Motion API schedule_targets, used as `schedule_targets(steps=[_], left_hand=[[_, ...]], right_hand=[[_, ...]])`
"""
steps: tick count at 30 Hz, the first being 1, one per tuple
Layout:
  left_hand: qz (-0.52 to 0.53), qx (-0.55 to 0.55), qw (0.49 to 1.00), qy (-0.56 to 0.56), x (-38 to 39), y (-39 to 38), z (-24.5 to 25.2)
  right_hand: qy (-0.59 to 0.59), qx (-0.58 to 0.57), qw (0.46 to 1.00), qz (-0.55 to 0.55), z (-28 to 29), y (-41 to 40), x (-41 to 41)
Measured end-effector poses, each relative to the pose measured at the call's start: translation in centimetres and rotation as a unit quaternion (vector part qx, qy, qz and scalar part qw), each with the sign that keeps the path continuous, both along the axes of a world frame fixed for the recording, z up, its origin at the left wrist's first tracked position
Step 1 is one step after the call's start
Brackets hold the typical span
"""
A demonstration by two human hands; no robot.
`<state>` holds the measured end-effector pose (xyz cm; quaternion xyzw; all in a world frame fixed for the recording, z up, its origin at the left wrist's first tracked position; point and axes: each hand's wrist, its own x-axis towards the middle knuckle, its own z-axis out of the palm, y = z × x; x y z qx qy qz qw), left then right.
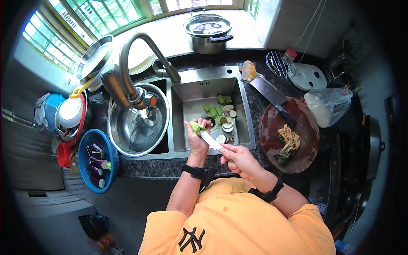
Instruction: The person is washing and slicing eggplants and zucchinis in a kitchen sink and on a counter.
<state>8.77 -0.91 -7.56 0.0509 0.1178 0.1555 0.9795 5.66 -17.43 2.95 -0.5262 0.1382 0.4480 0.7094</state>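
Over the front of the steel sink basin (191, 89), my left hand (197, 140) holds a pale green vegetable piece (196, 127). My right hand (240, 159) grips a small knife (211, 141) by its handle, the pale blade reaching to the green piece. Below, on the basin floor, lie several green vegetable chunks (216, 111) and several round white slices (227, 127), around the drain. To the left, a blue plastic basin (115, 165) contains several cut pieces of purple eggplant (96, 170).
A large steel bowl (111, 140) sits left of the sink under the curved faucet (122, 54). On the right, a cleaver (269, 92) rests partly on a round chopping board (307, 143) with wilted leafy vegetable (289, 142). A lidded steel pot (207, 44) stands on the windowsill.
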Motion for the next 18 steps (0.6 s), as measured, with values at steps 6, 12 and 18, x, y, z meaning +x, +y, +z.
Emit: schedule_targets(steps=[6,12,18], left_hand=[[-0.127,0.08,0.976,0.157,-0.4,1.8,-0.1],[-0.089,0.018,0.985,0.144,-0.1,2.1,-0.3],[-0.032,-0.006,0.997,0.064,0.5,0.8,1.0]], right_hand=[[-0.409,-0.263,0.868,0.102,0.8,-0.8,0.2],[-0.455,-0.273,0.839,0.12,0.4,-0.9,-0.9],[-0.09,-0.045,0.994,0.034,0.2,-1.7,0.1]])
